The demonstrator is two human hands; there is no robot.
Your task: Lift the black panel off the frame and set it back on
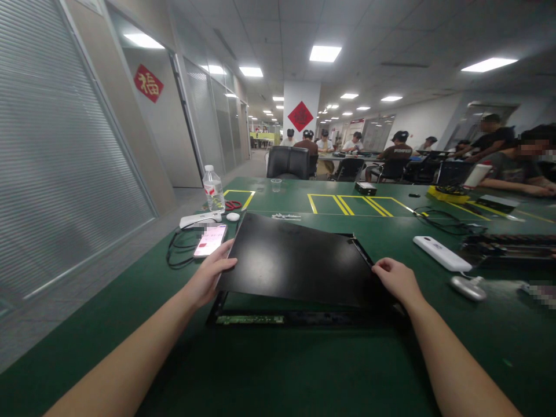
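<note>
A thin, glossy black panel [295,260], like a flat display sheet, is tilted with its left side raised. My left hand [212,272] grips its left edge, thumb on top and the other fingers partly hidden underneath. Below the panel lies a black rectangular frame [321,318], with a green circuit board strip [249,319] along its near side. My right hand [397,281] is closed at the frame's right side, fingers pinched on the rim close to the panel's right edge. The panel covers most of the frame's inside.
On the green table [130,347], a phone [211,240], cables, water bottle [214,188] and red-handled scissors [233,205] are at left. White power bank [441,253] and dark metal assembly [510,249] lie right. Plastic cup [276,185] stands behind. Other people sit farther back.
</note>
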